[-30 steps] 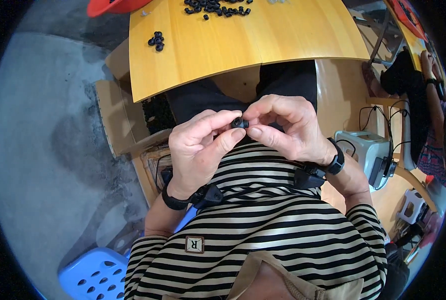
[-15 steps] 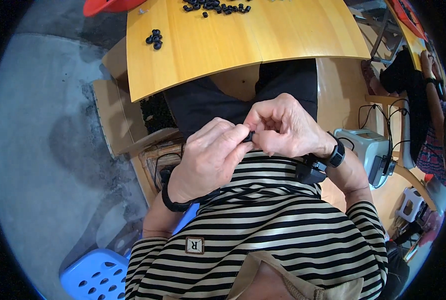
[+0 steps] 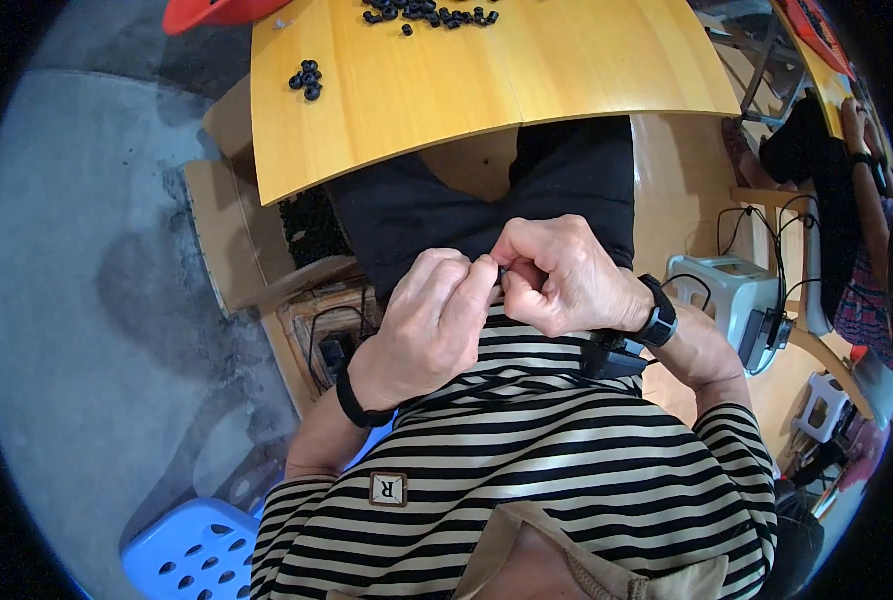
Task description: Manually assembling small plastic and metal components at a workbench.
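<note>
Both of my hands meet above my lap, just off the near edge of the wooden table (image 3: 567,80). Between the fingertips sits a small black ring-like part (image 3: 502,273), mostly covered by the fingers. My left hand (image 3: 432,310) pinches it from the left side. From the right, my right hand (image 3: 567,275) has its thumb and bent forefinger against the same part. On the table, a small cluster of black ring-shaped parts (image 3: 309,80) lies at the left, and a larger scattered pile of them (image 3: 432,14) lies at the far edge.
Left of my legs stands an open cardboard box (image 3: 217,235) with many dark small pieces (image 3: 315,225) inside. A red basin (image 3: 217,12) is at the far left. To the right are a pale plastic stool (image 3: 732,290) with cables and another person's arm (image 3: 872,215).
My right hand has rolled and shifted slightly lower, its fingers closing nearer the thumb. My left hand has turned a little, so less of the black part shows.
</note>
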The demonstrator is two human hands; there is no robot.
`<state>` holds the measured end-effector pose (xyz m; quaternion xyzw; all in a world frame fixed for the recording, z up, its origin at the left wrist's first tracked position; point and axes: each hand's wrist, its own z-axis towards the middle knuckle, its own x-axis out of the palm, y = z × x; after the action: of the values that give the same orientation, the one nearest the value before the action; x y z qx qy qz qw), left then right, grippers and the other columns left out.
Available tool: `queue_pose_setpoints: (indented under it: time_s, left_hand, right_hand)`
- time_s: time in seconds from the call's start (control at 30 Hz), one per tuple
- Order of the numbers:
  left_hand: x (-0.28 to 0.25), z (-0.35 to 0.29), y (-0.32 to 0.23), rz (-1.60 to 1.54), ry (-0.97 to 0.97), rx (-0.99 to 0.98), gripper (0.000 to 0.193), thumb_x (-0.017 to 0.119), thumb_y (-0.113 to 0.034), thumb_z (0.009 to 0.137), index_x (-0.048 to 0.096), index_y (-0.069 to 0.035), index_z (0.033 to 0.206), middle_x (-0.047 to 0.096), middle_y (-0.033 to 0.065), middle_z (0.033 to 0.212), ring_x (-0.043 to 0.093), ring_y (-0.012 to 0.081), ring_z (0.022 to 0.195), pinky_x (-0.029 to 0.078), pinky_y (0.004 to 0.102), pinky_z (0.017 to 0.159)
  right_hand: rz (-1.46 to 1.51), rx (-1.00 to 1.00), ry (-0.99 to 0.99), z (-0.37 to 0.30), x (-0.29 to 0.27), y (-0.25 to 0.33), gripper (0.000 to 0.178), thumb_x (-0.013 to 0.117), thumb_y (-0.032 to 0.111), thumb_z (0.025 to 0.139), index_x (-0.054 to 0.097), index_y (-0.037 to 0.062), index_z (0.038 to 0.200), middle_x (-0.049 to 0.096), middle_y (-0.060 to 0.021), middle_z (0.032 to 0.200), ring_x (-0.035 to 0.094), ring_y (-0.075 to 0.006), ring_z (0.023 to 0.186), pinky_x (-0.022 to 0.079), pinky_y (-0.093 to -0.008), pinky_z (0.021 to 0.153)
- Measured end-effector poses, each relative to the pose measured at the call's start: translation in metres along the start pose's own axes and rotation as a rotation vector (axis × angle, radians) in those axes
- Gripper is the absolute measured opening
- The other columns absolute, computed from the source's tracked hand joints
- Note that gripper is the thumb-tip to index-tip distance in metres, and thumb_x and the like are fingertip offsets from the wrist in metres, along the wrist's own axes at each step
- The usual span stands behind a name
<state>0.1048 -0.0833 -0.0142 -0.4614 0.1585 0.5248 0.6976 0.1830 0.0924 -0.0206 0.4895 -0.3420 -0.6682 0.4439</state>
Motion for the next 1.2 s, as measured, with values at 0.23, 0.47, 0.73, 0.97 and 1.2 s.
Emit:
queue_pose_setpoints:
  time_s: [0.23, 0.47, 0.73, 0.97, 1.2]
  left_hand:
    - [-0.011, 0.012, -0.008, -0.214, -0.051, -0.357, 0.028, 0.072, 0.006, 0.073, 0.063, 0.002, 0.100, 0.061, 0.0107, 0.079, 0.061, 0.0195, 0.068, 0.049, 0.0283, 0.063]
    - [-0.019, 0.012, -0.009, -0.648, -0.107, -0.653, 0.019, 0.069, 0.003, 0.083, 0.063, 0.005, 0.102, 0.063, 0.0040, 0.077, 0.056, 0.0067, 0.067, 0.046, 0.0210, 0.060]
    - [-0.018, 0.011, -0.010, -0.866, -0.165, -0.725, 0.021, 0.063, 0.002, 0.090, 0.061, 0.008, 0.110, 0.067, 0.0083, 0.089, 0.064, 0.0094, 0.081, 0.052, 0.0214, 0.073]
    - [-0.014, 0.013, -0.004, -0.627, -0.185, -0.572, 0.020, 0.063, 0.005, 0.087, 0.064, 0.007, 0.107, 0.066, 0.0068, 0.086, 0.060, 0.0083, 0.073, 0.047, 0.0190, 0.065]
    - [-0.016, 0.012, -0.003, -0.580, -0.192, -0.602, 0.019, 0.066, 0.005, 0.084, 0.066, 0.005, 0.103, 0.064, 0.0063, 0.082, 0.056, 0.0078, 0.070, 0.044, 0.0189, 0.062]
  right_hand:
    - [0.739, 0.525, 0.142, -0.001, -0.008, 0.004, 0.013, 0.049, 0.007, 0.096, 0.058, -0.0006, 0.090, 0.056, -0.0002, 0.060, 0.052, -0.0061, 0.048, 0.042, -0.0204, 0.043]
    - [0.746, 0.469, 0.062, 0.002, -0.008, 0.004, 0.018, 0.054, 0.015, 0.098, 0.061, -0.0014, 0.101, 0.060, -0.0047, 0.078, 0.056, -0.0065, 0.060, 0.049, -0.0213, 0.053]
    - [0.493, 0.012, -0.004, 0.008, -0.009, -0.003, 0.015, 0.065, 0.000, 0.088, 0.062, -0.0029, 0.102, 0.060, -0.0093, 0.094, 0.062, -0.0122, 0.078, 0.054, -0.0239, 0.069]
    - [0.702, 0.160, -0.065, 0.003, -0.001, -0.001, 0.012, 0.063, 0.005, 0.091, 0.062, -0.0002, 0.101, 0.060, -0.0045, 0.090, 0.061, -0.0092, 0.077, 0.053, -0.0237, 0.069]
    - [0.807, 0.211, -0.082, 0.004, 0.000, -0.005, 0.013, 0.060, 0.010, 0.095, 0.061, 0.0001, 0.102, 0.060, -0.0025, 0.084, 0.060, -0.0073, 0.073, 0.051, -0.0214, 0.065]
